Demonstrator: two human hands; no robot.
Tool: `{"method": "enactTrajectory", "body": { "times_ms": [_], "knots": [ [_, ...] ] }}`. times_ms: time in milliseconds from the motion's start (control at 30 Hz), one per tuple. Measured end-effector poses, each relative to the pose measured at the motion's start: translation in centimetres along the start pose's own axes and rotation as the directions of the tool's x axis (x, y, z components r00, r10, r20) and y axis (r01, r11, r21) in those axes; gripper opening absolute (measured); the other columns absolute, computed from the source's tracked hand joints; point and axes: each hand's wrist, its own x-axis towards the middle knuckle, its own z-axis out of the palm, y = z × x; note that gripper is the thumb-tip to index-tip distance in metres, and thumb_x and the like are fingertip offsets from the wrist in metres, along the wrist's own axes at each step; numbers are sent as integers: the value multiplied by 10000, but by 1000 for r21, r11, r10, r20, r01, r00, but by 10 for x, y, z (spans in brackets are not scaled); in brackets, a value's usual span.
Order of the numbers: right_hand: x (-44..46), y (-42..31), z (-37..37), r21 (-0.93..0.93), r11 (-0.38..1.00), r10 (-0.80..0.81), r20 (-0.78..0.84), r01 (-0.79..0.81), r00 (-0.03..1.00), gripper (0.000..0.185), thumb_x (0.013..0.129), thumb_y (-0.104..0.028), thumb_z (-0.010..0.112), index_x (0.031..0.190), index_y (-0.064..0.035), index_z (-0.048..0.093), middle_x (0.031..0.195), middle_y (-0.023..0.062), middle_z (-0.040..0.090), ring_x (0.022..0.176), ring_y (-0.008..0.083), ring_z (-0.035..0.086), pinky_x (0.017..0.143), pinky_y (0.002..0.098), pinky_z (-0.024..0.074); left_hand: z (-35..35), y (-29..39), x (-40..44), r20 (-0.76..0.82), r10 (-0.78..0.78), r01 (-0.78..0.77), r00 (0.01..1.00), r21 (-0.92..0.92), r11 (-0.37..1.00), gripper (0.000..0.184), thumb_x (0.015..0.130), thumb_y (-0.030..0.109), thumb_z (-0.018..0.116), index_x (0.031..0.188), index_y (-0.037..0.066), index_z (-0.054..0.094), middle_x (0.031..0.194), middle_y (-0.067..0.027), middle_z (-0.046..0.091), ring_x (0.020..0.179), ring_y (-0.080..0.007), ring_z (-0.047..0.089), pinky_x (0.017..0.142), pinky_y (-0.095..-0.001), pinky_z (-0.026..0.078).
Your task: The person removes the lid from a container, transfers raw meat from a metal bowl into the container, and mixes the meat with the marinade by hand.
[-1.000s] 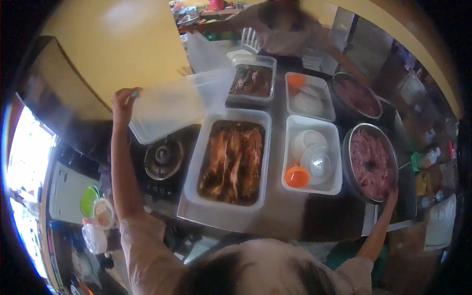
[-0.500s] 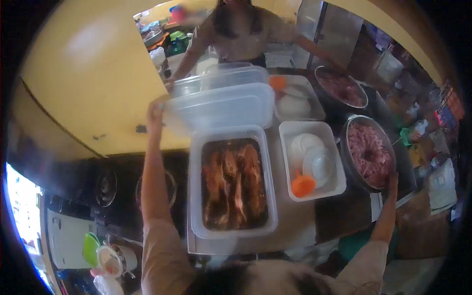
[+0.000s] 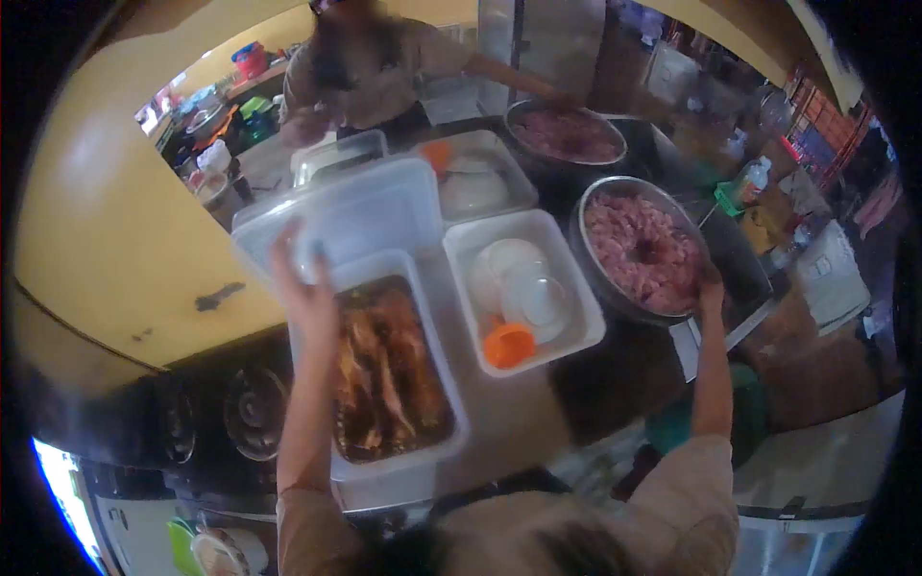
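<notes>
My left hand (image 3: pixel 309 283) is raised with its fingers apart, in front of a translucent plastic lid (image 3: pixel 360 209). The lid stands tilted behind a plastic tub (image 3: pixel 451 422) that holds long strips of meat (image 3: pixel 384 360) in dark marinade. With my right hand (image 3: pixel 710 290) I grip the near right rim of a round metal bowl (image 3: pixel 591 257). Raw pink meat (image 3: pixel 624 230) fills this bowl, with a hollow in its middle.
A white tray (image 3: pixel 594 336) holds white bowls and an orange cup (image 3: pixel 509 346). Behind it stands a similar tray (image 3: pixel 526 197). Across the table a person (image 3: pixel 384 72) reaches to a second bowl of meat (image 3: pixel 567 132). Stove burners (image 3: pixel 254 413) lie at left.
My left hand has come off the lid and its fingers have spread. The view has swung right. The other person's hand has drawn back from the clear containers. My right hand stays at the bowl.
</notes>
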Motion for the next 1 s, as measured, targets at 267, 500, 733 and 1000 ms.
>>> {"method": "enactTrajectory", "body": {
  "times_ms": [267,500,733,1000],
  "knots": [
    [19,-26,-27,582,661,369,297,-473,881,364,692,-95,500,1049,-23,508,944,72,530,839,177,509,725,274,416,227,86,-103,716,-118,341,688,-176,923,293,726,58,544,1016,24,520,892,-124,582,741,-223,589,599,-329,471],
    [59,-1,-4,398,831,314,241,-389,918,196,702,-100,502,883,-30,526,729,6,511,686,112,481,598,216,387,301,134,-114,703,-317,363,637,90,928,347,701,285,582,939,35,547,750,-176,597,695,-316,582,629,-399,445],
    [71,8,7,437,800,325,261,-411,909,234,666,-65,515,886,-3,561,708,22,521,668,106,481,581,238,393,310,131,-118,673,-374,285,638,245,927,295,707,279,565,895,52,562,779,-177,592,747,-347,567,667,-421,435],
    [110,-2,-28,489,821,107,378,-297,919,333,669,-155,486,943,13,573,729,50,577,592,150,502,569,252,415,301,147,-120,569,-433,487,699,65,871,270,692,240,567,909,80,584,688,-155,580,656,-318,566,583,-403,431]
  ]
}}
